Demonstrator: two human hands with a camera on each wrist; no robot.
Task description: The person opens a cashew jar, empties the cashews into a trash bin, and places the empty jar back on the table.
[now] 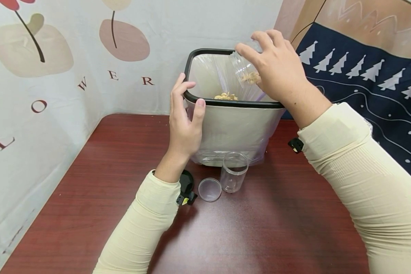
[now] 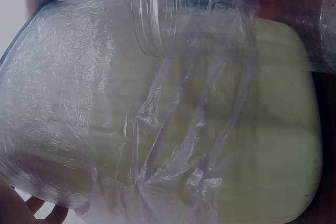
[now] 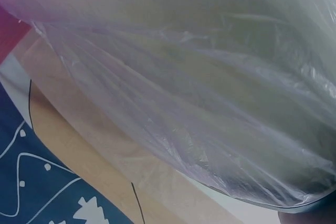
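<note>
A pale trash bin [image 1: 238, 123] with a black rim stands on the table, lined with a thin clear plastic bag [image 2: 157, 124]. My left hand [image 1: 185, 129] holds its front left corner, index finger bent over the rim and thumb on the front face. Over the bin's right side, my right hand [image 1: 279, 66] grips a clear plastic jar [image 1: 241, 66], tilted into the opening. Small tan pieces [image 1: 251, 78] sit in that jar, and more tan pieces [image 1: 226, 96] lie inside the bin. The right wrist view shows mostly the bag-covered side.
Just in front of the bin, a second clear jar [image 1: 233, 175] stands upright without a lid. A round clear lid [image 1: 210, 189] lies left of it on the dark red table [image 1: 123, 163]. Printed cloths hang behind, white at left and navy [image 1: 359, 80] with trees at right.
</note>
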